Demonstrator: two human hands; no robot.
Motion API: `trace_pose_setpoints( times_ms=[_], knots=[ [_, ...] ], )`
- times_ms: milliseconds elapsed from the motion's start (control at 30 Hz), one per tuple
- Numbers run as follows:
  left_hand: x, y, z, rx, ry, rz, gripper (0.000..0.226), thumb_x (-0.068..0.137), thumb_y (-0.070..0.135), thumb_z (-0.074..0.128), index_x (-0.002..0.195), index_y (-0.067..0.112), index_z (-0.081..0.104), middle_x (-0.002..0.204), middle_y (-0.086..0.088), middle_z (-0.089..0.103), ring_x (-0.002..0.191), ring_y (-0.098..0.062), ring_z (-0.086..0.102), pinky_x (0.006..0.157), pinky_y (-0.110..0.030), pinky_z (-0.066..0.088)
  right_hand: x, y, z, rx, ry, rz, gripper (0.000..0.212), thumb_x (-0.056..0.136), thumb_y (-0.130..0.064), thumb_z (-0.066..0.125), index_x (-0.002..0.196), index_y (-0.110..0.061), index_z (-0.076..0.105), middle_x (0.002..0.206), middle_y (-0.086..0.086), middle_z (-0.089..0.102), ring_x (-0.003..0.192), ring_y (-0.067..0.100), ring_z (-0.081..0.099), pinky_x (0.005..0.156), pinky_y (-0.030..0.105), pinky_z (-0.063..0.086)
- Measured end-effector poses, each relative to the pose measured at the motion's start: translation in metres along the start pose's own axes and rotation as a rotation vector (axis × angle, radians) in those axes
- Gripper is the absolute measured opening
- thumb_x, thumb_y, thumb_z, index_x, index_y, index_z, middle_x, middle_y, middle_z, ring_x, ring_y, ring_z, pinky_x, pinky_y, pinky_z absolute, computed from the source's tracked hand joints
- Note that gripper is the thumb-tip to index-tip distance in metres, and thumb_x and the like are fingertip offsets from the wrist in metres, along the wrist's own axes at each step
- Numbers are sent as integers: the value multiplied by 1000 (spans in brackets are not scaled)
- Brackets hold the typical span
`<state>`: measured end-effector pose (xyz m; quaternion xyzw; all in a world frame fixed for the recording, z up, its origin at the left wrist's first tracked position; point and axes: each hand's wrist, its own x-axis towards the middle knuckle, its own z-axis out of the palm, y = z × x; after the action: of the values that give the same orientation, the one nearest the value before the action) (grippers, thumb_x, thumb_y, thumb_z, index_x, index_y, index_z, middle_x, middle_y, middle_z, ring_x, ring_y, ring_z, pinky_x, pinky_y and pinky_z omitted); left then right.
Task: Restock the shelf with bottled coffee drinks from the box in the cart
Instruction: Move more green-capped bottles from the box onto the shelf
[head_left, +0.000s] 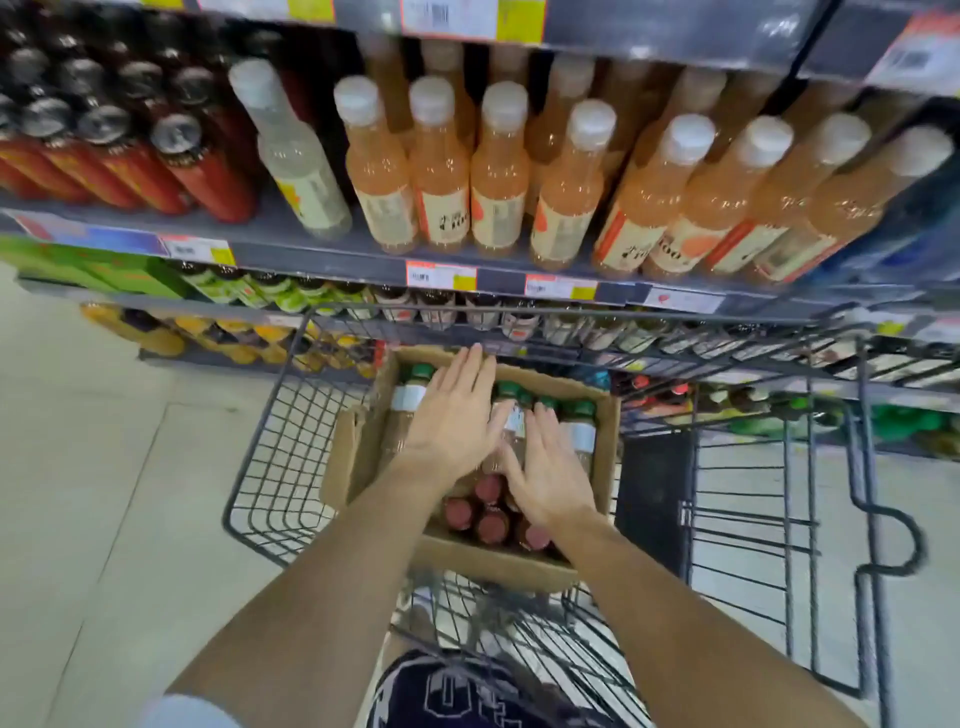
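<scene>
Cardboard box (358, 457) in wire cart (260, 467), holding green-capped bottles (579, 426) and red-capped bottles (491, 525). Left hand (457, 415) and right hand (545, 467): fingers straight, flat over bottles, apparently touching, gripping nothing.

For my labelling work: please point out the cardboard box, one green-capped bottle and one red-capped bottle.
cardboard box (498, 564): head view, near front wall.
green-capped bottle (583, 408): head view, its cap.
red-capped bottle (492, 526): head view, its cap.

"100" is printed on the cream labels of the peach-coloured bottles (448, 171) on the shelf. The shelf-edge price tags (440, 274) and the shirt lettering (462, 691) are too blurred to be read.
</scene>
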<state>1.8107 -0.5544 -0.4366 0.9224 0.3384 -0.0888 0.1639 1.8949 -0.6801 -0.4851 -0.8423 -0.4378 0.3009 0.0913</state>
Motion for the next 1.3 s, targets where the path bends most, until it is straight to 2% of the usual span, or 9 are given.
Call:
trace_pose_setpoints(
  times_ms=[67, 233, 400, 567, 767, 933, 1033, 1167, 1300],
  knots=[
    [4, -2, 28, -10, -61, -15, 64, 101, 46, 27, 153, 10, 13, 162, -7, 6, 149, -20, 6, 121, -37, 10, 4, 19, 22, 59, -17, 69, 72, 101, -56, 20, 154, -7, 16, 164, 7, 9, 151, 17, 4, 123, 33, 6],
    [17, -15, 95, -35, -214, -102, 61, 101, 44, 29, 150, 8, 21, 159, -11, 17, 145, -27, 19, 118, -40, 19, 28, 66, 67, 149, -84, 232, 69, 100, -56, 24, 150, -8, 29, 160, 11, 24, 149, 22, 16, 121, 39, 17],
    [49, -27, 146, -41, -301, -197, 53, 101, 37, 36, 144, 7, 32, 149, -13, 35, 133, -31, 38, 108, -43, 33, 65, 103, 91, 196, -103, 297, 56, 101, -50, 34, 138, -10, 44, 139, 15, 50, 128, 34, 46, 104, 44, 41],
    [72, -50, 186, -122, -191, -346, 50, 99, 34, 41, 139, 6, 40, 144, -14, 38, 129, -33, 41, 100, -44, 39, 101, 111, 107, 273, -42, 291, 53, 98, -47, 46, 136, -10, 48, 134, 14, 55, 122, 33, 53, 99, 39, 45],
    [81, -77, 212, -224, -57, -357, 50, 96, 30, 52, 136, 1, 43, 138, -22, 41, 129, -37, 40, 102, -40, 35, 139, 103, 130, 394, -46, 329, 47, 96, -44, 55, 128, -10, 54, 121, 10, 63, 115, 28, 57, 84, 27, 40],
    [110, -72, 216, -220, -34, -289, 65, 94, 36, 56, 145, 4, 33, 144, -16, 39, 131, -33, 40, 105, -37, 34, 160, 99, 154, 529, -24, 382, 36, 93, -42, 59, 102, -7, 64, 88, 1, 62, 91, 23, 61, 70, 27, 39],
    [130, -68, 215, -224, -58, -298, 57, 94, 37, 56, 139, 6, 40, 134, -14, 46, 121, -30, 49, 95, -35, 42, 167, 102, 163, 681, -25, 441, 34, 88, -40, 67, 100, -9, 69, 93, 3, 71, 92, 22, 66, 84, 38, 53],
    [143, -63, 217, -338, -94, -392, 47, 89, 23, 65, 125, 6, 42, 102, -10, 54, 99, -26, 54, 75, -27, 38, 172, 104, 168, 773, -27, 471, 36, 82, -40, 74, 104, -11, 71, 95, 0, 74, 91, 17, 69, 91, 41, 54],
    [149, -64, 222, -390, -149, -442, 61, 85, 30, 71, 128, 5, 36, 118, -17, 56, 109, -32, 56, 76, -30, 40, 173, 100, 171, 733, -27, 474, 36, 81, -41, 75, 104, -14, 72, 93, -2, 75, 90, 16, 70, 89, 42, 55]
  ],
)
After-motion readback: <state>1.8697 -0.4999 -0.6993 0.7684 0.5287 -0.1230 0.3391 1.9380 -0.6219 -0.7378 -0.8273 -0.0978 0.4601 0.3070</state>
